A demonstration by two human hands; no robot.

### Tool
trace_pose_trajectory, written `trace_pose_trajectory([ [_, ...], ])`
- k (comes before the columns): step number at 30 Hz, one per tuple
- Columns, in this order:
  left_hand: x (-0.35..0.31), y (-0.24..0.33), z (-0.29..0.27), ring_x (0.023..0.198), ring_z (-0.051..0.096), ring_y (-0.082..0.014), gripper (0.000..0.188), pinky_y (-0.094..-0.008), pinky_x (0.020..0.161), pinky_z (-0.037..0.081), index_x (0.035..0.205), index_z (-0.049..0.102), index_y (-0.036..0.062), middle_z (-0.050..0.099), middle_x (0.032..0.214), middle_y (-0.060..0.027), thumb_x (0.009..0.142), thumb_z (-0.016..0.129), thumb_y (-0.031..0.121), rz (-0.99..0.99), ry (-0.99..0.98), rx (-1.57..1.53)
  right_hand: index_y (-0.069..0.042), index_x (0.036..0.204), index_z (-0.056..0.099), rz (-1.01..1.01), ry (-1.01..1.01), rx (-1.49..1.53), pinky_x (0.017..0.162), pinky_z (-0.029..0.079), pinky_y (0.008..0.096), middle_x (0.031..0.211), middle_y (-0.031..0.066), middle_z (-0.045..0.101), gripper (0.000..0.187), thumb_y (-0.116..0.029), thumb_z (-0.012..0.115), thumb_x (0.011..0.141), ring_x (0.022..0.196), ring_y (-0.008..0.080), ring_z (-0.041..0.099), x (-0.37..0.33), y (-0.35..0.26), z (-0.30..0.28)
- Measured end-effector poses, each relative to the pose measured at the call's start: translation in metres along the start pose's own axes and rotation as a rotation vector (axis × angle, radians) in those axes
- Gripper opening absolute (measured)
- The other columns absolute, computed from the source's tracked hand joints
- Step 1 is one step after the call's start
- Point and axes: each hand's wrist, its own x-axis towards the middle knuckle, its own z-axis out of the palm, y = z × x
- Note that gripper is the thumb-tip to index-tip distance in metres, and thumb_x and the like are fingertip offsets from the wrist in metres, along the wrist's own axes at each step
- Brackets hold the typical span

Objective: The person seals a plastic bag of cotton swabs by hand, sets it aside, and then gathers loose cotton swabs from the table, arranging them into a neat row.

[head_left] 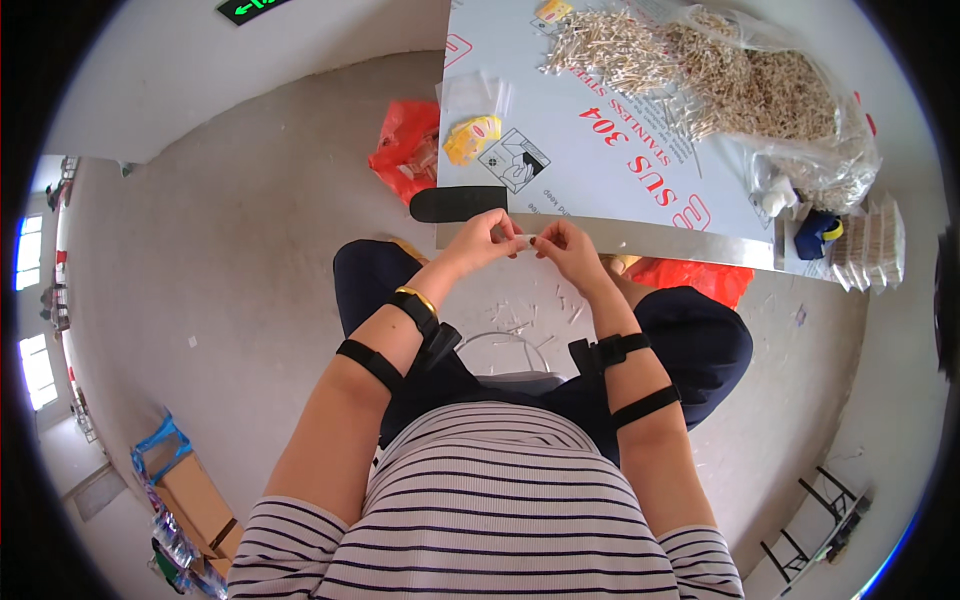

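Striped shirt (500, 500), white piece (524, 241) between both hands (480, 241) (573, 256)

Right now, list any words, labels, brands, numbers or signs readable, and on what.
Wording not copied; print locations only:
Grey tabletop sheet: large red lettering and figures, legible; smaller dark print.
Dark sign, upper left: green arrow pointing left.
Yellow packets: print too small to read.
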Motion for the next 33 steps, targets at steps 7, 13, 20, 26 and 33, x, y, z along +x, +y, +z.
trace_pose_trajectory([
  [7, -0.008, 0.025, 0.017, 0.070, 0.066, -0.0141, 0.031, -0.0268, 0.065, 0.051, 0.108, 0.063, 0.0063, 0.070, 0.105, -0.0054, 0.085, 0.081, 0.017, 0.154, 0.056, 0.109, 0.000, 0.095, 0.062, -0.023, 0.029, 0.023, 0.068, 0.050, 0.0250, 0.082, 0.0040, 0.066, 0.016, -0.012, 0.072, 0.093, 0.075, 0.0104, 0.064, 0.001, -0.004, -0.007],
  [13, -0.036, 0.087, 0.029, 0.068, 0.067, -0.0245, 0.034, -0.0302, 0.062, 0.051, 0.110, 0.072, 0.0124, 0.071, 0.086, -0.0043, 0.078, 0.084, 0.019, 0.203, 0.258, 0.337, -0.003, 0.099, 0.061, -0.071, -0.071, 0.254, 0.077, 0.047, 0.0232, 0.089, 0.0009, 0.063, 0.012, -0.014, 0.067, 0.098, 0.083, 0.0090, 0.060, -0.031, -0.068, -0.010],
  [20, -0.093, 0.187, 0.029, 0.081, 0.064, -0.0177, 0.034, -0.0350, 0.077, 0.047, 0.098, 0.074, 0.0138, 0.068, 0.080, 0.0023, 0.069, 0.090, 0.019, 0.767, 0.439, 0.712, -0.003, 0.098, 0.061, -0.285, -0.119, 0.399, 0.078, 0.045, 0.0220, 0.091, -0.0018, 0.062, 0.010, -0.009, 0.070, 0.097, 0.086, 0.0062, 0.056, -0.110, -0.163, -0.029],
  [26, -0.133, 0.234, 0.053, 0.087, 0.066, -0.0162, 0.032, -0.0347, 0.078, 0.048, 0.097, 0.070, 0.0071, 0.072, 0.091, -0.0012, 0.073, 0.089, 0.015, 0.764, 0.249, 0.212, -0.003, 0.098, 0.060, -0.430, -0.154, 0.489, 0.077, 0.044, 0.0206, 0.089, -0.0021, 0.061, 0.013, -0.010, 0.071, 0.096, 0.084, 0.0047, 0.055, -0.172, -0.204, -0.020],
  [33, -0.157, 0.232, 0.053, 0.072, 0.058, -0.0080, 0.025, -0.0259, 0.067, 0.047, 0.096, 0.068, -0.0018, 0.068, 0.079, -0.0041, 0.082, 0.085, 0.012, 0.409, 0.067, 0.182, -0.003, 0.100, 0.061, -0.485, -0.055, 0.518, 0.079, 0.046, 0.0230, 0.090, -0.0014, 0.061, 0.015, -0.012, 0.072, 0.095, 0.084, 0.0079, 0.056, -0.197, -0.215, -0.017],
])
